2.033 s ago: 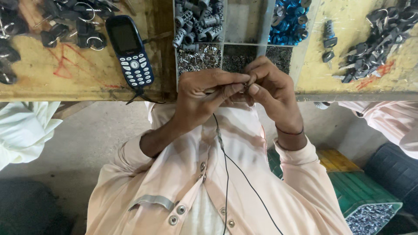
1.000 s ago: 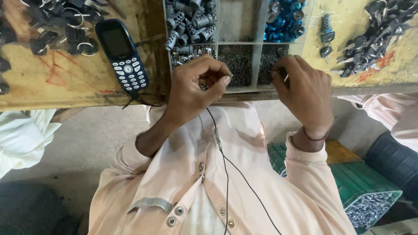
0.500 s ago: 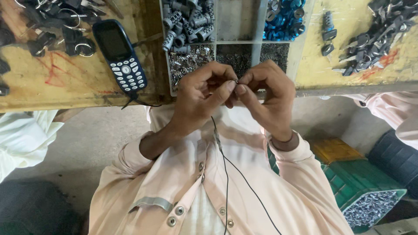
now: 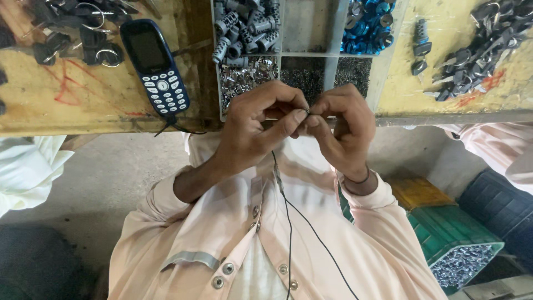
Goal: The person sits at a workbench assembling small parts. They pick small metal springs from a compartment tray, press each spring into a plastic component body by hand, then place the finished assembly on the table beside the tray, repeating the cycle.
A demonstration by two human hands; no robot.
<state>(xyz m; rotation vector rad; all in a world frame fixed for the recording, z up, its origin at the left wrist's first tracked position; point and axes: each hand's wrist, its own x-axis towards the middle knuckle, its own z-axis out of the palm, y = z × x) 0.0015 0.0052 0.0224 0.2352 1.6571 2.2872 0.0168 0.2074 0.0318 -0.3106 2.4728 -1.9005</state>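
My left hand (image 4: 258,130) and my right hand (image 4: 344,128) meet fingertip to fingertip just in front of the wooden bench edge (image 4: 111,125). Between them they pinch a small metal part (image 4: 307,113), mostly hidden by the fingers. Right behind the hands sits a divided tray (image 4: 330,55) holding grey cylinders (image 4: 244,25), blue rings (image 4: 366,25) and heaps of tiny metal pieces (image 4: 244,75). A thin black cable (image 4: 288,222) hangs down my pale shirt below the hands.
A blue keypad phone (image 4: 155,66) lies on the bench at left, beside black keys with rings (image 4: 83,28). More black-headed keys (image 4: 477,33) lie at the right. A green crate of metal parts (image 4: 461,250) stands on the floor lower right. Another person's sleeve (image 4: 499,150) is at right.
One second ago my right hand was out at the tray's front compartment. It has come back to my left hand, and both now pinch the small part together.
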